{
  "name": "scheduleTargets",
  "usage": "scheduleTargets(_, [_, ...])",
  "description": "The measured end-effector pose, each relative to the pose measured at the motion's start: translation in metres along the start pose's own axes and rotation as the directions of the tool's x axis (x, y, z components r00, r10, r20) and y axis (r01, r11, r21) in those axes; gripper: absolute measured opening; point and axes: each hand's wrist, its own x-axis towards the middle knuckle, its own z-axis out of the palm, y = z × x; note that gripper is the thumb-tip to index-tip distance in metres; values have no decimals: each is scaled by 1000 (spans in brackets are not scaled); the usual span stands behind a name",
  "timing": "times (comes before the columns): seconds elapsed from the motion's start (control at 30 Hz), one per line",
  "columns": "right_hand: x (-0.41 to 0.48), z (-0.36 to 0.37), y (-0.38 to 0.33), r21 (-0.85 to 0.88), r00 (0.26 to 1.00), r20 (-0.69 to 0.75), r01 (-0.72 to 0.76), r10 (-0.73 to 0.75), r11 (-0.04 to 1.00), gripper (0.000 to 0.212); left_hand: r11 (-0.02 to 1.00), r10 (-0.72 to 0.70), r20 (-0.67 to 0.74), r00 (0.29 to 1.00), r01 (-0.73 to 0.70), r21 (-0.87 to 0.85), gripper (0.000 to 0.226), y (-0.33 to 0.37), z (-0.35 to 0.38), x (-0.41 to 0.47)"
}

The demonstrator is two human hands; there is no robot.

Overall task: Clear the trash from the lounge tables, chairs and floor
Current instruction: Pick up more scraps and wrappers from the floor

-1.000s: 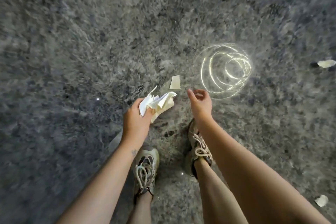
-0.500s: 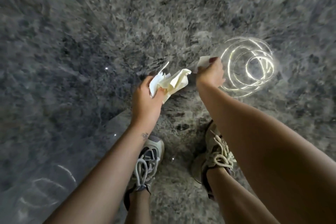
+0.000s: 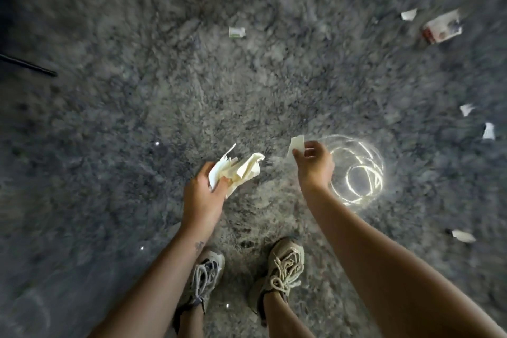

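Since half a second ago the right hand (image 3: pixel 315 164) has lifted off the speckled floor (image 3: pixel 123 145). It pinches a small paper scrap (image 3: pixel 296 144) between thumb and fingertips, just right of centre. Beside it but apart, the left hand (image 3: pixel 201 197) has its fingers curled round a wad of crumpled paper (image 3: pixel 241 170). More litter lies on the floor: a wrapper (image 3: pixel 236 32) at upper centre, a carton (image 3: pixel 441 26) at upper right and torn scraps (image 3: pixel 488 130) along the right edge.
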Motion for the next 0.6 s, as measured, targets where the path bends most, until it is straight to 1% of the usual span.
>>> scheduleTargets(0.13, [7, -33, -83, -29, 996, 24, 91, -90, 995, 11, 997, 25, -84, 996, -31, -75, 24, 63, -28, 19])
scheduleTargets(0.2, [12, -39, -120, -61, 986, 38, 162, -160, 985, 10, 994, 51, -126, 991, -63, -87, 24, 88, -42, 32])
scheduleTargets(0.3, [25, -36, -168, -87, 967, 89, 248, -240, 965, 10, 989, 44, -181, 983, -68, -132, 26, 114, -61, 63])
scheduleTargets(0.4, [46, -20, -209, -117, 950, 150, 292, -274, 949, 12, 986, 16, -213, 977, -50, -156, 24, 129, -78, 108])
scheduleTargets(0.5, [75, 8, -243, -202, 934, 187, 341, -306, 918, 13, 990, -23, -240, 971, -11, -138, 21, 134, -92, 161])
scheduleTargets(0.6, [113, 44, -274, -290, 925, 236, 359, -297, 887, 11, 990, -58, -248, 967, 23, -142, 15, 137, -103, 217])
